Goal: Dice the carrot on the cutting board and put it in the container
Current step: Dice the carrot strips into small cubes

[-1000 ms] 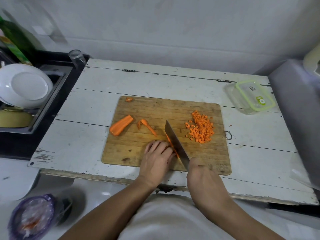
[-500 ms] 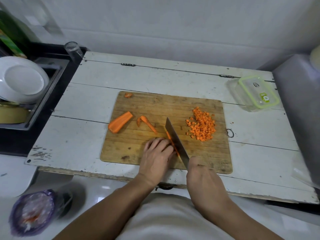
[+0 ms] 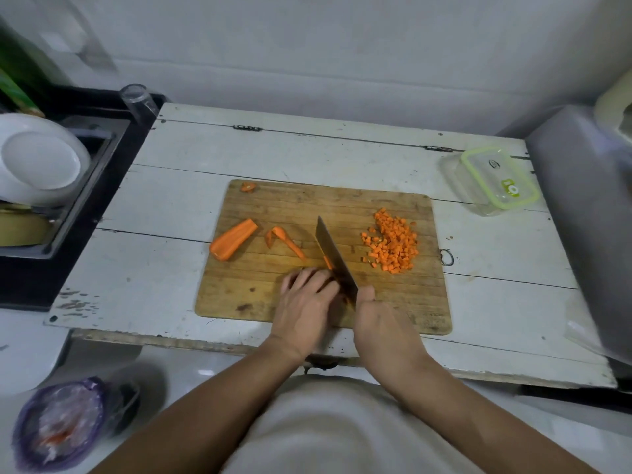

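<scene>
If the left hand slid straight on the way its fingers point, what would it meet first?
Probably the thin curled carrot strip, lying just beyond the left hand on the cutting board. The knife runs alongside to its right, not across that line.

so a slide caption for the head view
Right hand slices carrot with knife, left hand steadying it.

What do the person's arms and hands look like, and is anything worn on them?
Both forearms are bare as far as the picture shows, with no sleeves in view. The left hand and right hand wear no gloves, and no rings, watch or bands can be seen. A pale garment covers the body below.
</scene>
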{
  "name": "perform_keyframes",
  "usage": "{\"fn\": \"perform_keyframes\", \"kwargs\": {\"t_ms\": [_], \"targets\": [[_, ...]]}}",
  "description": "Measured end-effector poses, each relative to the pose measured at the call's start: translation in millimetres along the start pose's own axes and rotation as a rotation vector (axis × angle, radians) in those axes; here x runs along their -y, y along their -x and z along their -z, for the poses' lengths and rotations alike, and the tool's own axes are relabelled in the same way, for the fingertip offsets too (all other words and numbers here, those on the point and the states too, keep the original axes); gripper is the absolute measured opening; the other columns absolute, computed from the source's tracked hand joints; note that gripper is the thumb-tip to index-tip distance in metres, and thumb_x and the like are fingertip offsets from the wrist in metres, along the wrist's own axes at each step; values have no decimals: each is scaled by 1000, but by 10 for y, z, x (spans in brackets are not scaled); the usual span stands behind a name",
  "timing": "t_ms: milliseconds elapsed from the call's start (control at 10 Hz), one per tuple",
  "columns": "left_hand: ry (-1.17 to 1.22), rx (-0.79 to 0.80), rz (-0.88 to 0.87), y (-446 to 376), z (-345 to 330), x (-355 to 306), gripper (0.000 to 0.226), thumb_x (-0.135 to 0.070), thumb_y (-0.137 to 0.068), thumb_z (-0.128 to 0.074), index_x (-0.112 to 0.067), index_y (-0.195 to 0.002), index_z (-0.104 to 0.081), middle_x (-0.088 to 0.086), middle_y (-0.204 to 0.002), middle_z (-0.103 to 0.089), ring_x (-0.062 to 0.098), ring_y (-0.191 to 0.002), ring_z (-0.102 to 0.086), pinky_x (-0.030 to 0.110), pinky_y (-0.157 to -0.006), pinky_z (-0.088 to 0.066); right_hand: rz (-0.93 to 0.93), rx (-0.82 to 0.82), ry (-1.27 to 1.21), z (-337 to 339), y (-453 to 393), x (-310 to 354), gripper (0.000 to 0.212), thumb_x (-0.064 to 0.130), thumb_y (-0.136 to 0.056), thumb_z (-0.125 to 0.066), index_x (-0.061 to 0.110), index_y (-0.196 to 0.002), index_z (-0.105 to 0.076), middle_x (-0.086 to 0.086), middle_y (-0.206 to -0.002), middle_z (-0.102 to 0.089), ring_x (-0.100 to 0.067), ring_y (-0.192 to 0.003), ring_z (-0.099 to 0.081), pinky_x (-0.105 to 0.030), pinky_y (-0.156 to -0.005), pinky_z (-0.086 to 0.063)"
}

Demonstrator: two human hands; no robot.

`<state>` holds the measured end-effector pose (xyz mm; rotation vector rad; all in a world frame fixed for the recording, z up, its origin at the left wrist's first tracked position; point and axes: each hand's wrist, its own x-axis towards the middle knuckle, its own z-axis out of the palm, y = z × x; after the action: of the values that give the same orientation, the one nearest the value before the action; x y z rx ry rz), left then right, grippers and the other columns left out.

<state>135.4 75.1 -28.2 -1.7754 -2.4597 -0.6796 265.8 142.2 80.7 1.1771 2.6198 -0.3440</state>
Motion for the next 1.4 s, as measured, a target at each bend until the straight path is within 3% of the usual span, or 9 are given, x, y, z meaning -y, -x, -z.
{"fn": "perform_keyframes", "kwargs": {"t_ms": [200, 300, 400, 700, 900, 1000, 1200, 1300, 1400], "targets": [[-31, 25, -36, 23, 10, -11, 17, -22, -90, -63, -28, -106, -67, -5, -120, -63, 24, -119, -54, 43, -95, -41, 76, -115, 199, -115, 116, 0, 41, -4, -55, -79, 10, -86, -55, -6, -54, -60, -22, -41, -59, -27, -43, -28], [7, 77, 16, -11, 41, -10, 21, -34, -87, -68, -34, -108, -66, -11, -120, -60, 18, -120, -52, 41, -99, -39, 16, -50, 96, -23, -38, 134, 24, 0, -90, -57, 12, -107, -47, -7, -82, -69, -27, -73, -72, -30, -47, -33], [-19, 84, -22, -20, 63, -20, 19, -33, -87, -69, -35, -106, -66, -12, -120, -60, 16, -117, -52, 40, -98, -38, -5, -64, 6, -2, -151, 124, 23, 0, -98, -40, 13, -116, -43, -10, -100, -69, -32, -92, -70, -35, -59, -39], [-24, 34, -89, -30, 129, -1, 14, -34, -97, -54, -30, -105, -66, -11, -121, -62, 16, -114, -56, 39, -95, -44, -96, 33, -433, -48, -110, -312, 13, 24, -104, -41, 18, -112, -49, -8, -89, -67, -27, -67, -69, -37, -54, -53], [141, 115, -63, -20, 363, 361, 39, -32, -93, -70, -24, -130, -62, -11, -131, -55, 8, -120, -47, 25, -102, -40, -99, 123, -795, 250, -194, -617, 9, 12, -101, -46, 16, -97, -52, 1, -50, -60, -20, -34, -54, -24, -36, -38], [66, 187, -119, -123, 427, 545, 21, -30, -93, -69, -28, -113, -72, -13, -112, -62, 12, -111, -48, 35, -96, -45, -149, 209, -961, 344, -259, -811, 6, 11, -98, -47, 13, -99, -53, -12, -46, -52, -22, -36, -42, -23, -43, -33], [57, 222, -235, -405, 411, 309, 14, -29, -96, -66, -27, -108, -71, -10, -111, -58, 11, -110, -45, 34, -97, -43, -112, 373, -1257, 464, -262, -1003, 7, 10, -102, -50, 5, -106, -52, -16, -69, -68, -19, -38, -40, -20, -37, -35], [723, 170, 442, -610, 589, -74, 12, -23, -101, -61, -22, -113, -64, -2, -119, -64, 11, -106, -60, 32, -94, -52, -66, 422, -1397, 452, -242, -1095, 6, 13, -98, -54, 7, -95, -54, -27, -78, -64, -16, -36, -36, -18, -34, -32], [1782, 367, 945, -825, 724, -400, 35, -36, -108, -47, -14, -134, -57, 16, -134, -64, 31, -115, -68, 42, -85, -61, -66, 439, -1602, 385, -259, -1067, 13, 7, -98, -53, 8, -88, -60, -31, -91, -68, -13, -34, -36, -17, -32, -33]]}}
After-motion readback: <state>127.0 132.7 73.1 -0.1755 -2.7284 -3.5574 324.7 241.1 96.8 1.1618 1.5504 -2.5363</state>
